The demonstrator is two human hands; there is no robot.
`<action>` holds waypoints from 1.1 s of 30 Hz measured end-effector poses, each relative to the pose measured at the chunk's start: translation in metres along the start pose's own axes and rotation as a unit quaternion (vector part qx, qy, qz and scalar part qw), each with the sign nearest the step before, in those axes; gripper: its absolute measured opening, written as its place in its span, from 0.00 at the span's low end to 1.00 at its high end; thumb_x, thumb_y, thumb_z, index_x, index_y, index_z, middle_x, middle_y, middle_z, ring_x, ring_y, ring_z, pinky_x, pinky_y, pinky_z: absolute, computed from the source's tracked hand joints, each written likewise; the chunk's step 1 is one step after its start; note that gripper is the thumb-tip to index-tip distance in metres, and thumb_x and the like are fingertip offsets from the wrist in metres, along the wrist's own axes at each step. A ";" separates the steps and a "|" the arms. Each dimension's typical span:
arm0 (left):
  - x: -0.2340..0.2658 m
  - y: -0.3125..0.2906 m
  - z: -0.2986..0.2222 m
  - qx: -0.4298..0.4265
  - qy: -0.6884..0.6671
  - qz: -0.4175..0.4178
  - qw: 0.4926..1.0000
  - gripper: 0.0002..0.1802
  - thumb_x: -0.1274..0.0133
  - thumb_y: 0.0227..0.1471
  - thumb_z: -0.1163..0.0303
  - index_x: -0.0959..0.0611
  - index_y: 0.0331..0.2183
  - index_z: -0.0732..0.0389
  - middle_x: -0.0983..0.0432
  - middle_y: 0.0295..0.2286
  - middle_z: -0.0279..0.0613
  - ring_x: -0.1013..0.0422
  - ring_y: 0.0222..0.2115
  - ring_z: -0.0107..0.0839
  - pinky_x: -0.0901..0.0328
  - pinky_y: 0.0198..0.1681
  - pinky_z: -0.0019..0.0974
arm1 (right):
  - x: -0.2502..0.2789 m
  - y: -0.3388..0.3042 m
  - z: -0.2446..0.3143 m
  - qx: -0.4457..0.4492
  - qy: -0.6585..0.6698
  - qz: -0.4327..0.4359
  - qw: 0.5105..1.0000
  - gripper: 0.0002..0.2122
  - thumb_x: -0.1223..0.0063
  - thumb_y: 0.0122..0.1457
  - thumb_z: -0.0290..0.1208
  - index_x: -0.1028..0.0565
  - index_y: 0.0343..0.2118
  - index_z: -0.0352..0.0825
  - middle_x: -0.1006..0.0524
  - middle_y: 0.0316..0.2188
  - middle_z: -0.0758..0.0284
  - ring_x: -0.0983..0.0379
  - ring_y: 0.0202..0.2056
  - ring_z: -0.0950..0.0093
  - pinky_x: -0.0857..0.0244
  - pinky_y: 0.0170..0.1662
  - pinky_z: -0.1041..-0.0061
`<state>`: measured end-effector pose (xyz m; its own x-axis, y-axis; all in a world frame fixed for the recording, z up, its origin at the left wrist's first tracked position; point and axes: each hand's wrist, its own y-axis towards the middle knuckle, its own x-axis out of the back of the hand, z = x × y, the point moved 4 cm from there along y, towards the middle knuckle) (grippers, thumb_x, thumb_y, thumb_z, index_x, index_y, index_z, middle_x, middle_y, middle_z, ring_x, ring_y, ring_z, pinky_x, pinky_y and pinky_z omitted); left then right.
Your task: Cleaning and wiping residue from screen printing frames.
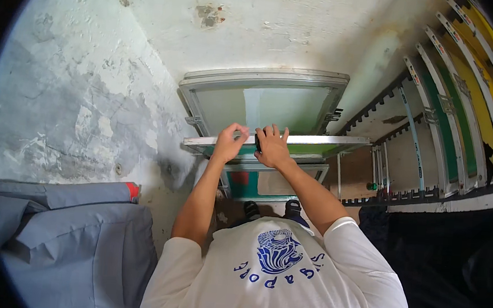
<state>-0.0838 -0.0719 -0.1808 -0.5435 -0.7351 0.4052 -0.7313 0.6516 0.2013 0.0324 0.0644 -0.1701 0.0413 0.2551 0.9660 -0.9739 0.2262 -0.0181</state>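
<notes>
A framed screen [317,141] with a pale metal edge and green mesh stands upright in front of me, its top bar running across the middle of the view. My left hand [229,143] is at the left part of this bar, fingers curled toward the thumb; whatever they pinch, if anything, is too small to make out. Beside it my right hand [273,148] lies over the bar, fingers spread across the top. Its thumb side presses a small black object [258,143] against the bar. What kind of object that is does not show.
Larger framed screens [216,102] lean against the back wall. A lower frame [241,178] with teal and red mesh stands near my feet. To the right, a notched rack [428,194] holds several green and yellow screens. Grey cloth [77,245] lies at left, black cloth [436,250] at right.
</notes>
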 end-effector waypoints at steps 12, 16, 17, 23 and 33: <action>0.147 -0.107 -0.374 -0.200 -0.581 0.254 0.747 0.17 0.45 0.64 0.61 0.24 0.25 0.59 0.22 0.26 0.59 0.28 0.16 0.37 0.32 0.16 0.37 | 0.004 0.006 -0.004 -0.006 0.029 -0.051 0.998 0.35 0.30 0.51 0.41 0.31 0.62 0.42 0.30 0.57 0.58 0.42 0.66 0.52 0.58 0.67 0.33; 0.151 -0.084 -0.433 -0.211 -0.481 0.476 0.705 0.12 0.44 0.66 0.60 0.21 0.31 0.54 0.20 0.44 0.56 0.31 0.13 0.27 0.39 0.16 0.28 | 0.010 0.005 -0.020 -0.019 0.034 -0.062 0.997 0.34 0.31 0.50 0.39 0.30 0.62 0.42 0.30 0.56 0.59 0.41 0.65 0.52 0.57 0.67 0.35; 0.149 -0.085 -0.438 -0.213 -0.447 0.527 0.691 0.11 0.44 0.67 0.59 0.21 0.33 0.53 0.20 0.49 0.55 0.32 0.12 0.24 0.40 0.15 0.25 | 0.010 0.006 -0.019 -0.016 0.032 -0.057 0.998 0.34 0.31 0.50 0.39 0.30 0.62 0.42 0.30 0.56 0.59 0.41 0.65 0.52 0.57 0.67 0.35; 0.140 -0.096 -0.440 -0.181 -0.534 0.505 0.653 0.14 0.40 0.64 0.65 0.22 0.26 0.56 0.18 0.42 0.54 0.34 0.12 0.22 0.44 0.14 0.23 | 0.012 0.005 -0.016 -0.011 0.042 -0.046 0.998 0.34 0.31 0.50 0.40 0.31 0.62 0.43 0.30 0.56 0.59 0.41 0.65 0.53 0.57 0.67 0.35; 0.110 -0.052 -0.305 -0.105 -0.535 0.034 0.838 0.15 0.36 0.53 0.76 0.28 0.35 0.56 0.35 0.28 0.28 0.34 0.28 0.22 0.43 0.29 0.27 | 0.010 0.008 -0.012 0.008 0.047 -0.048 0.998 0.34 0.33 0.53 0.41 0.32 0.62 0.38 0.30 0.56 0.55 0.42 0.66 0.50 0.57 0.66 0.34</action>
<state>0.0204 -0.1299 0.1250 -0.7210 -0.3689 -0.5866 -0.6567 0.6340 0.4084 0.0273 0.0800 -0.1639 0.1543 0.3195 0.9349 -0.9681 0.2380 0.0784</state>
